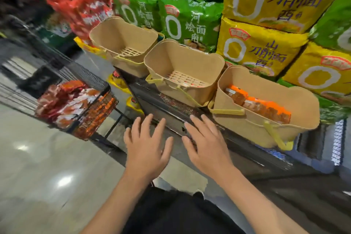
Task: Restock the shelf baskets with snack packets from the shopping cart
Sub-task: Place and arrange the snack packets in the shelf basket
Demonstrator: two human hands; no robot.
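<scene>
Three tan baskets stand in a row on a dark shelf. The left basket (121, 34) and the middle basket (199, 62) show bare slatted bottoms. Orange snack packets (260, 104) lie in the right basket (296, 106). A black wire shopping cart (89, 74) at the left holds a heap of red and orange snack packets (70, 100). My left hand (147, 148) and my right hand (207, 144) hover side by side in front of the shelf edge, fingers spread, holding nothing.
Large green noodle bags (188, 19), yellow noodle bags (266, 43) and red bags (89, 5) are stacked behind the baskets. The dark shelf edge (171, 112) runs diagonally under the baskets. A shiny tiled floor (47, 167) spreads to the left.
</scene>
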